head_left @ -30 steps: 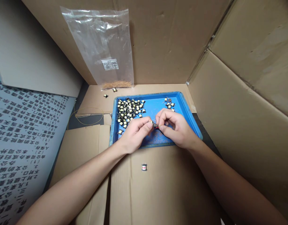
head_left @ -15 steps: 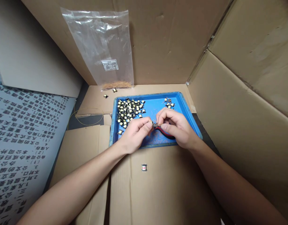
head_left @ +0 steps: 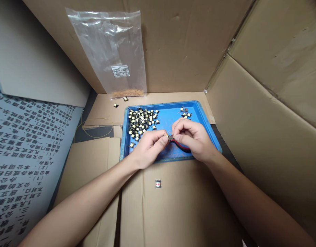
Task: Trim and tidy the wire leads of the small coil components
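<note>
My left hand [head_left: 153,145] is closed in a pinch around a small transformer [head_left: 169,138], a wound coil part with metal pins, over the blue tray [head_left: 161,159]. At the part's right side, the fingertips of my right hand [head_left: 190,137] press together; what they pinch is too small to make out. Below them, a curved tool handle [head_left: 182,147] in red and black lies in the tray, its other end hidden by the hands. Many similar yellow-and-black transformers [head_left: 141,120] are heaped at the tray's left. Several more, some with loose wires [head_left: 184,109], sit at its back right.
A clear plastic bag [head_left: 116,44] with thin orange pieces leans on the back cardboard wall [head_left: 178,44]. Two transformers [head_left: 116,105] lie outside the tray. One transformer with a red mark [head_left: 158,184] rests on cardboard in front. A loop of yellow wire [head_left: 113,127] lies left.
My right fingertips have moved slightly left, closer to the transformer in my left hand. The part appears turned a little. The tray and surrounding things have not moved.
</note>
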`<state>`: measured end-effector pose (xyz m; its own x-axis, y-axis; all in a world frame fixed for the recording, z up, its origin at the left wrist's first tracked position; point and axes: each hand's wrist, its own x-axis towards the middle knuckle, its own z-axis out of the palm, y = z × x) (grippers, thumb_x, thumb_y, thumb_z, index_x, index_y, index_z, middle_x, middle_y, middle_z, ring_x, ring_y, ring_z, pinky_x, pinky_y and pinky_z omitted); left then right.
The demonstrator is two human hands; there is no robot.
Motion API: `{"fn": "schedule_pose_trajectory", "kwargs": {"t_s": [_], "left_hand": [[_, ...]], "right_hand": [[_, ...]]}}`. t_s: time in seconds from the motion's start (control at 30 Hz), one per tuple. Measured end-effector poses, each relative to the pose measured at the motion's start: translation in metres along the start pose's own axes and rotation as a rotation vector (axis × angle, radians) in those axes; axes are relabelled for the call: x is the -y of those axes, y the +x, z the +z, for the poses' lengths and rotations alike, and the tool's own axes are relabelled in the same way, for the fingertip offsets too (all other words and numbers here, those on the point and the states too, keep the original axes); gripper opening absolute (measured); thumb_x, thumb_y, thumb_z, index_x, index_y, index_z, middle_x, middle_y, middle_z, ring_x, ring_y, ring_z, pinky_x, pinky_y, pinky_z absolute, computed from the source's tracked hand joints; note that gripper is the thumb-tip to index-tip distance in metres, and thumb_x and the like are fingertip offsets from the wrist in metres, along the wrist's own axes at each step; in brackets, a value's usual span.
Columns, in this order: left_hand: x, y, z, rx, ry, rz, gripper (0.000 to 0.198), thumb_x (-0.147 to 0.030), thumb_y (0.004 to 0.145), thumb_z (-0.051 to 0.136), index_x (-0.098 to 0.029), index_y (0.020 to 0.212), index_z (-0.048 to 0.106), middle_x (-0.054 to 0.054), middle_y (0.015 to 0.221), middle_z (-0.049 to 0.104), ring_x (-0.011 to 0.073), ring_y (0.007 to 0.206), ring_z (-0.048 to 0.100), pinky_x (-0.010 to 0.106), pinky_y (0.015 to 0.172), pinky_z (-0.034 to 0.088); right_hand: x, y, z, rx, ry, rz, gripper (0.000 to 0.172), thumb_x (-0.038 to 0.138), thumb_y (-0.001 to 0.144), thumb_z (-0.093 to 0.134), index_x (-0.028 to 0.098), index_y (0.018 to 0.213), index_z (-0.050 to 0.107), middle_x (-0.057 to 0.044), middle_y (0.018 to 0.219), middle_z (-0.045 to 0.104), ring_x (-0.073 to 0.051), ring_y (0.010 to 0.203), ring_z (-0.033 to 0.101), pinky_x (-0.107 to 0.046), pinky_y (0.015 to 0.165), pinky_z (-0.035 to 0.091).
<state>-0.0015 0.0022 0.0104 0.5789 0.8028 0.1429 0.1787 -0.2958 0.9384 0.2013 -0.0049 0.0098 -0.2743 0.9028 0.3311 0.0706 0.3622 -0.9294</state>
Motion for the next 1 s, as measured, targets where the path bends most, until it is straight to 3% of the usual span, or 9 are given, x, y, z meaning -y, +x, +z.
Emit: {"fn": "schedule_pose_trajectory", "kwargs": {"t_s": [0.63, 0.73, 0.8, 1.0], "left_hand": [[0.0021, -0.0009, 0.0017, -0.013, -0.097, 0.021, 0.048, -0.050, 0.107, 0.046, -0.018, 0.071, 0.049, -0.001, 0.067, 0.050, 0.0142, 0.066, 0.044, 0.032, 0.066, 0.033], [0.0019, -0.0011, 0.0018, -0.017, -0.103, 0.025, 0.048, -0.050, 0.107, 0.046, -0.018, 0.071, 0.049, -0.001, 0.068, 0.050, 0.0144, 0.067, 0.045, 0.032, 0.067, 0.034], [0.0019, -0.0012, 0.0018, -0.017, -0.108, 0.021, 0.047, -0.050, 0.107, 0.046, -0.018, 0.071, 0.048, -0.001, 0.068, 0.049, 0.0144, 0.067, 0.045, 0.032, 0.067, 0.034], [0.0025, -0.0006, 0.0011, -0.012, -0.078, 0.007, 0.050, -0.054, 0.106, 0.047, -0.019, 0.071, 0.048, -0.001, 0.067, 0.048, 0.0148, 0.066, 0.044, 0.032, 0.065, 0.032]], "right_hand": [[0.0039, -0.0026, -0.0017, 0.006, 0.004, 0.012, 0.015, 0.017, 0.091, 0.060, 0.021, 0.077, 0.053, -0.001, 0.083, 0.056, -0.017, 0.077, 0.050, -0.033, 0.070, 0.037], [0.0018, -0.0036, -0.0038, 0.047, 0.122, 0.074, 0.004, 0.023, 0.091, 0.062, 0.021, 0.089, 0.060, -0.001, 0.088, 0.057, -0.017, 0.078, 0.051, -0.033, 0.070, 0.038], [0.0019, -0.0039, -0.0042, 0.087, 0.155, 0.094, 0.009, 0.028, 0.092, 0.065, 0.021, 0.096, 0.063, -0.002, 0.091, 0.059, -0.018, 0.081, 0.052, -0.034, 0.072, 0.038], [0.0091, -0.0026, 0.0029, 0.053, 0.041, 0.098, 0.013, 0.028, 0.094, 0.063, 0.021, 0.082, 0.061, -0.003, 0.086, 0.060, -0.019, 0.082, 0.054, -0.035, 0.074, 0.039]]}}
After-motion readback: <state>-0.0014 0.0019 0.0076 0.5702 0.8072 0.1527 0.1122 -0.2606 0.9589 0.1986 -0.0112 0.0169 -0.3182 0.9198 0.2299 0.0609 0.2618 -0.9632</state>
